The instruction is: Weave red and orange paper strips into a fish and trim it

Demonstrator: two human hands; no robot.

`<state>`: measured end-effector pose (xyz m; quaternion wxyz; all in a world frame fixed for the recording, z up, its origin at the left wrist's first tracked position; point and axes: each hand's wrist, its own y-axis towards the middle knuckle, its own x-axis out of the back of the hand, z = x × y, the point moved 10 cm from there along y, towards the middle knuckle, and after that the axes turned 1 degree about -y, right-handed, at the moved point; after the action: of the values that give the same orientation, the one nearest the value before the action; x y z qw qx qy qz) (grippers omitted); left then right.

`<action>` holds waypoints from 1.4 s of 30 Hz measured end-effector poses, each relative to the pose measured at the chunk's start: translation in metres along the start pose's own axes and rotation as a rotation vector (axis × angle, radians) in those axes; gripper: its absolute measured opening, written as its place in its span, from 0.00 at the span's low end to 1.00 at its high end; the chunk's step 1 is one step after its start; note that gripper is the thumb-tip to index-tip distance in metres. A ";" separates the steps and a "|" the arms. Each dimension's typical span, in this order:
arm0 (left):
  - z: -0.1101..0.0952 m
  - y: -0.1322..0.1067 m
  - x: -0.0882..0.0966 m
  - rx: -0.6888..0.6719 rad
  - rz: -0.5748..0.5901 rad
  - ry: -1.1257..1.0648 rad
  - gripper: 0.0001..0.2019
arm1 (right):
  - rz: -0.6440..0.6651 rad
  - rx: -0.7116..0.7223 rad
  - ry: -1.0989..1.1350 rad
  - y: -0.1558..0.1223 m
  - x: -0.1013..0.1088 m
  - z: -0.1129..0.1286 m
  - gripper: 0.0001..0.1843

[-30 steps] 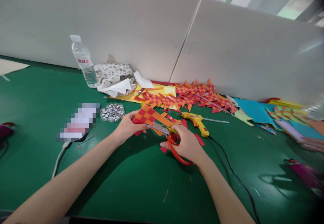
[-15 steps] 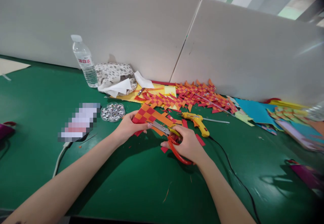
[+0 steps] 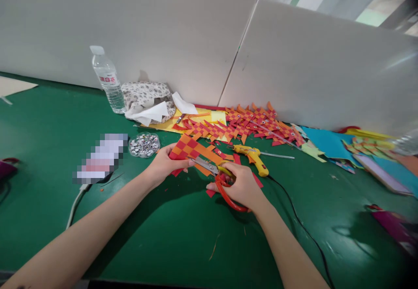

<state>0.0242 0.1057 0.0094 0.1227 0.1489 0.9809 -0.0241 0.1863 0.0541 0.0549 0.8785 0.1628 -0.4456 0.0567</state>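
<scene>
My left hand (image 3: 164, 164) pinches a woven red and orange paper piece (image 3: 192, 149) just above the green table (image 3: 170, 236). My right hand (image 3: 241, 185) grips red-handled scissors (image 3: 218, 176), whose blades point left and meet the lower edge of the woven piece. Red paper offcuts (image 3: 211, 193) lie on the table by my right hand.
A yellow glue gun (image 3: 254, 157) with a black cord lies just behind my right hand. A pile of finished woven pieces (image 3: 251, 123) sits by the white partition. A dish of googly eyes (image 3: 144, 145), a water bottle (image 3: 107, 79), a patterned cloth (image 3: 146, 95) and blue paper (image 3: 329, 143) surround them.
Both hands stay in place; the scissors' blades have shifted slightly along the woven piece's edge. At the far right, another person's hand has left the view.
</scene>
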 end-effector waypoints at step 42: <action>0.004 0.000 0.021 0.030 -0.184 -0.085 0.17 | -0.042 -0.059 -0.182 0.001 0.007 -0.017 0.28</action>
<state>0.0054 0.1114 0.0005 0.1594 0.0590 0.9839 -0.0561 0.2034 0.0604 0.0515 0.8399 0.1506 -0.5213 0.0099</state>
